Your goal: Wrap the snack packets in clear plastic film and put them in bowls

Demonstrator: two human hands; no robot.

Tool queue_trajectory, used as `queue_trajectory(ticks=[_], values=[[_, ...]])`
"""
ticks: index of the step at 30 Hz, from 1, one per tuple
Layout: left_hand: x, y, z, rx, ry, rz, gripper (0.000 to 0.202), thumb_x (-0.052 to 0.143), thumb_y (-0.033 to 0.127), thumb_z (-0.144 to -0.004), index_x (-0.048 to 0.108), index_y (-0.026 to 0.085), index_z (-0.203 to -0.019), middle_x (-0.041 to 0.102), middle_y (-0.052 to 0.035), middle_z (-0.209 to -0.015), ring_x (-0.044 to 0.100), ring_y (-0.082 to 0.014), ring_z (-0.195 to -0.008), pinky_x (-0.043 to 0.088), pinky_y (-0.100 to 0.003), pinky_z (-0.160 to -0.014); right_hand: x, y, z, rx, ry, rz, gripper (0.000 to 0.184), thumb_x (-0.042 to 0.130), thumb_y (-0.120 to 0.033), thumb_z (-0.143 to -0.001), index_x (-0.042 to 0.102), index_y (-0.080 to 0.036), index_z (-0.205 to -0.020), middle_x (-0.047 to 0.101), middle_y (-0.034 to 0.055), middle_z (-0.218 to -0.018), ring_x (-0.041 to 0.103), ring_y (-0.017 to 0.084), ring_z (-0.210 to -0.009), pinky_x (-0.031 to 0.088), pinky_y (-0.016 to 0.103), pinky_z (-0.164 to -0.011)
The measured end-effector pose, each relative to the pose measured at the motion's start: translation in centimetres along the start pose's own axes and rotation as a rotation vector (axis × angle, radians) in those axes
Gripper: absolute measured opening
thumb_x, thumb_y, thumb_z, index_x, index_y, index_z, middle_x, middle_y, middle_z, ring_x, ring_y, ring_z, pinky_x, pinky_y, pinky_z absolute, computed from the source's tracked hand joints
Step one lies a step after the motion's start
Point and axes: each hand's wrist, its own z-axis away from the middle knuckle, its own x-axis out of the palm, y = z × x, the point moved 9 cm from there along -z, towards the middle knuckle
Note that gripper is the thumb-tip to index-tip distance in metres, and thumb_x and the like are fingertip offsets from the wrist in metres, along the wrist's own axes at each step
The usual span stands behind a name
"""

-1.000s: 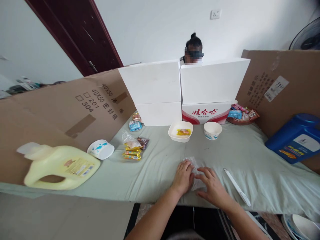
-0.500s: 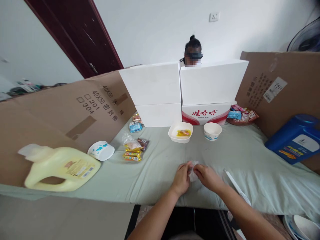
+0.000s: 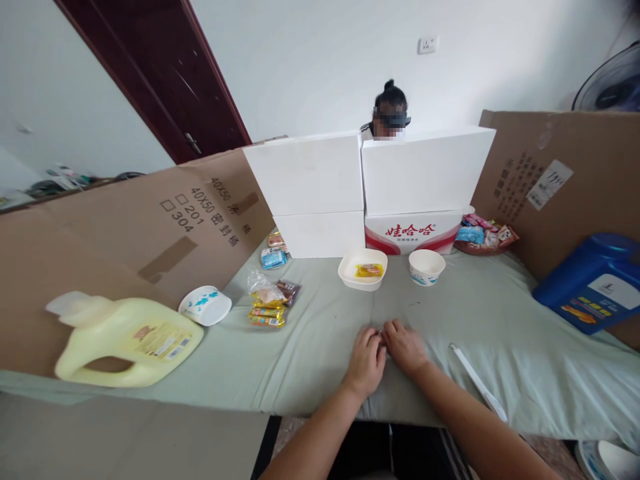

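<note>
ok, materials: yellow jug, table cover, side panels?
Yellow jug: looks like glossy moulded plastic, soft sheen, moulded handle. Table cover: pale green cloth, matte, creased. Side panels: brown corrugated cardboard, printed lettering and tape patches. Both hands rest on the cloth.

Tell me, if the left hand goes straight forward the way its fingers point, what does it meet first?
Probably the white bowl holding a yellow packet. The left hand points up the cloth, and only bare green cloth lies between, though depth is unclear.

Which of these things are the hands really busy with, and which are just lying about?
In hand:
left hand and right hand, pressed together on the green cloth; whatever lies under them is hidden.

Lying about:
yellow jug
snack packets
white dish
paper cup
blue jug
white stick
</note>
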Motion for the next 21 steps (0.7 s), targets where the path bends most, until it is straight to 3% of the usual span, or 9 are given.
queue_trajectory(ticks=[3,7,9,12,16,21], values=[[-0.5,0.1,0.0,-0.054,0.068,-0.116,0.015,0.055,0.009,-0.079,0.06,0.018,-0.09,0.057,-0.0103,-0.111,0.048,-0.0297,-0.119,0.042,-0.055,-0.102,-0.8,0.5,0.1,0.033,0.07,0.031,0.016,0.048,-0.029,-0.093,0.059,-0.018,-0.097,0.06,0.0118,-0.102,0.054,0.025,-0.098,0.039,0.035,-0.08],[-0.8,0.5,0.3,-0.057,0.129,-0.194,0.023,0.055,0.005,-0.074,0.06,0.018,-0.093,0.054,-0.0114,-0.12,0.045,-0.0324,-0.123,0.044,-0.058,-0.099,-1.0,0.9,0.1,0.057,0.104,0.038,0.015,0.048,-0.028,-0.093,0.059,-0.017,-0.094,0.061,0.0105,-0.094,0.053,0.025,-0.094,0.037,0.036,-0.079],[-0.4,1.2,0.3,0.017,0.083,-0.206,0.029,0.05,0.002,-0.075,0.06,0.018,-0.096,0.054,-0.0113,-0.122,0.044,-0.0315,-0.125,0.043,-0.057,-0.1,-0.9,1.0,0.1,0.057,0.108,0.031,0.016,0.046,-0.026,-0.094,0.06,-0.018,-0.091,0.062,0.0094,-0.091,0.054,0.024,-0.091,0.036,0.034,-0.077],[0.7,2.0,0.3,0.109,-0.033,-0.171,0.033,0.045,-0.001,-0.074,0.062,0.019,-0.094,0.06,-0.0096,-0.11,0.053,-0.0278,-0.114,0.048,-0.051,-0.097,-0.6,1.2,0.0,0.067,0.116,0.018,0.017,0.044,-0.024,-0.095,0.059,-0.018,-0.088,0.063,0.0084,-0.087,0.056,0.023,-0.086,0.037,0.033,-0.074],[0.6,1.3,0.3,0.018,-0.008,-0.154,0.033,0.045,-0.001,-0.07,0.062,0.019,-0.091,0.061,-0.0098,-0.102,0.058,-0.0267,-0.101,0.051,-0.05,-0.091,-0.6,1.4,-0.1,0.072,0.13,-0.009,0.017,0.045,-0.021,-0.094,0.059,-0.019,-0.086,0.064,0.0066,-0.083,0.058,0.021,-0.081,0.039,0.032,-0.073],[0.6,1.0,0.4,0.02,0.014,-0.107,0.037,0.046,0.001,-0.072,0.06,0.019,-0.1,0.061,-0.0096,-0.107,0.057,-0.0279,-0.104,0.048,-0.052,-0.094,-2.3,0.8,1.3,0.04,0.207,-0.054,0.022,0.044,-0.018,-0.092,0.058,-0.016,-0.11,0.062,0.0115,-0.108,0.054,0.024,-0.103,0.041,0.037,-0.09]])
